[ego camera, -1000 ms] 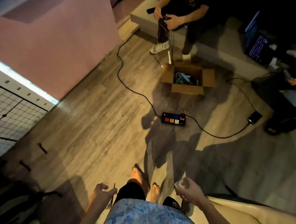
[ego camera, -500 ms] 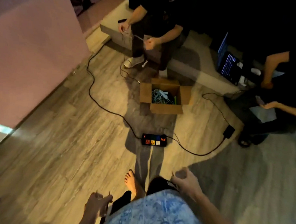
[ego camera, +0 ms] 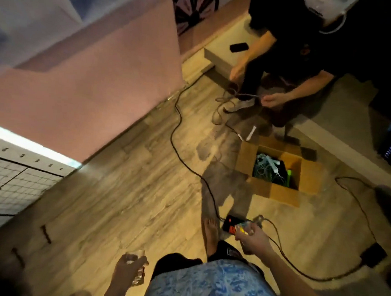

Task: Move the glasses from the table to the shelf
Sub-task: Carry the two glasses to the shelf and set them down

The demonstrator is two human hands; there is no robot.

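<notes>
I look down at a wooden floor while walking. My left hand (ego camera: 128, 269) is closed around a clear drinking glass (ego camera: 136, 255), held upright at the lower middle of the view. My right hand (ego camera: 253, 239) grips a second clear glass (ego camera: 245, 226), which is tilted and blurred, above the power strip. No table shows in this view. A white wire-grid panel (ego camera: 16, 182) with a lit edge stands at the left; I cannot tell whether it is the shelf.
A black power strip (ego camera: 230, 224) and its cables (ego camera: 179, 133) cross the floor just ahead of my bare foot (ego camera: 210, 231). An open cardboard box (ego camera: 277, 173) of cables sits beyond. A seated person (ego camera: 282, 61) handles a cord at the top. A pink wall (ego camera: 91, 84) runs along the left.
The view has swung back to the left, so the grid panel shows again. Both hands rose higher in view, and the glasses in them became plainly visible. The power strip is closer to my foot.
</notes>
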